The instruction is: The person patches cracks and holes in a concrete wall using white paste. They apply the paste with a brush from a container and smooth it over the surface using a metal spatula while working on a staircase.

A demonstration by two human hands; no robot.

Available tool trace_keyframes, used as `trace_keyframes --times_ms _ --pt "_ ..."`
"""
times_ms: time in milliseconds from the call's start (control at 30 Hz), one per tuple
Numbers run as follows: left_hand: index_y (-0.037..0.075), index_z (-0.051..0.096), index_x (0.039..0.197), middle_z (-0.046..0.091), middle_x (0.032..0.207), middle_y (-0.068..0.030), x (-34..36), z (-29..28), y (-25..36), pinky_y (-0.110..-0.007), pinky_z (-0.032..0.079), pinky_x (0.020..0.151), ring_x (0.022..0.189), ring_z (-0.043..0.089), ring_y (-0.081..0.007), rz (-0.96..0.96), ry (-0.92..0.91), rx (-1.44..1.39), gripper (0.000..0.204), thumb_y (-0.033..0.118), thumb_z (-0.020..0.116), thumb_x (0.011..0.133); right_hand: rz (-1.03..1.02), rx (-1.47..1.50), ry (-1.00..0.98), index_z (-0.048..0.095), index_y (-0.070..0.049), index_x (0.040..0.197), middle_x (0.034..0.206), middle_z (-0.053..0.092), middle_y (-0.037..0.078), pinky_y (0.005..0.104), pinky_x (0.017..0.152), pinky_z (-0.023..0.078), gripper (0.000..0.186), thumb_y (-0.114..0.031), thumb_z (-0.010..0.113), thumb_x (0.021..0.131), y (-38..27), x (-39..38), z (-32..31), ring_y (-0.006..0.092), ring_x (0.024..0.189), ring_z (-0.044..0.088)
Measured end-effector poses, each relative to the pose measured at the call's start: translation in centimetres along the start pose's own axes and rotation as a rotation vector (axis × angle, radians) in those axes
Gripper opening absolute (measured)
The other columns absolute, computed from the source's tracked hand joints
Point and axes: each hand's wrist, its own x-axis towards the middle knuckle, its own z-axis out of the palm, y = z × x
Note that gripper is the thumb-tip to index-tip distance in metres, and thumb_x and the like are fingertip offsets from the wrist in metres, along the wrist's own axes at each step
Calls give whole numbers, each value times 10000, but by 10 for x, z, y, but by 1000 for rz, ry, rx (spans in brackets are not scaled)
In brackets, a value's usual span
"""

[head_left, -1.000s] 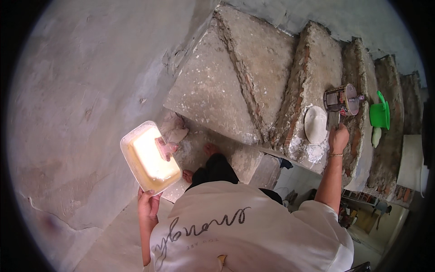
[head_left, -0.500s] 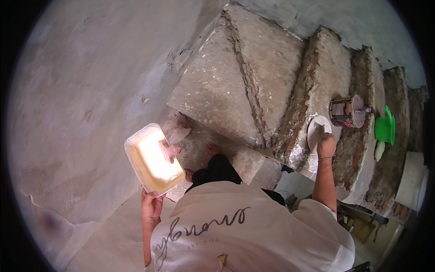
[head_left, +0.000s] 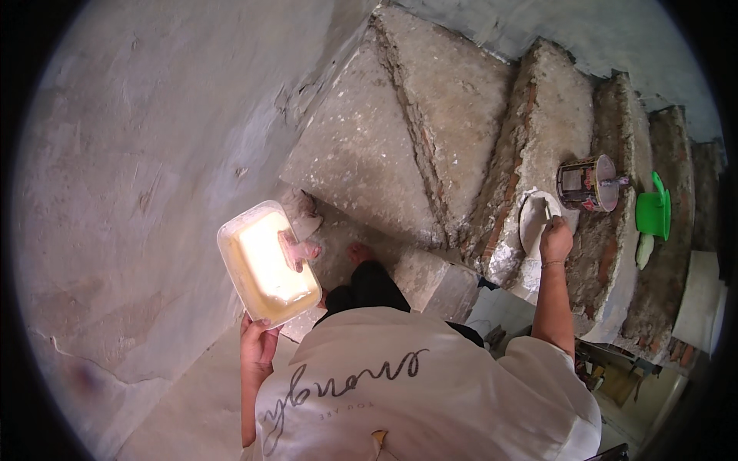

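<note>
My left hand [head_left: 259, 342] grips the near end of a pale rectangular plastic tub [head_left: 273, 307], held tilted in front of the wall. Glare whitens the tub's inside. A pinkish thing with a short stub [head_left: 298, 250] lies across its right side; its kind is unclear. My right hand [head_left: 556, 240] is closed over the right edge of a round, shallow white container [head_left: 530, 223] on a stair step. A thin pale piece shows at its fingertips; I cannot tell whether that is a tool or the container's rim.
Rough concrete steps [head_left: 453, 107] with broken edges climb to the right. Beside the white container stands a printed bucket [head_left: 586, 184] with a handle sticking out. Farther right is a green plastic container [head_left: 653, 213]. A bare plastered wall [head_left: 138, 192] rises on the left.
My left hand and the tub have shifted slightly right. My right hand has moved only a little and stays at the white container. The whole view has tilted slightly.
</note>
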Motion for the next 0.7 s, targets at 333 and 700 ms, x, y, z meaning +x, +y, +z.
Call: trace_keyframes --times_ms 333,700 --pt "-34 347 1323 478 1276 -165 7 -7 -1 -430 407 999 1167 500 -296 -32 -30 106 755 173 660 668 -47 -5 130 614 -46 801 868 602 175 475 689 468 133 -143 523 807 14 9 -7 388 798 588" --pt "-27 436 1247 556 1172 -154 5 -14 -3 -441 458 932 1069 565 -289 -22 -11 3 589 46 592 684 -5 106 12 606 -33 771 830 598 205 471 675 469 102 -121 554 765 10 -38 -21 409 760 582"
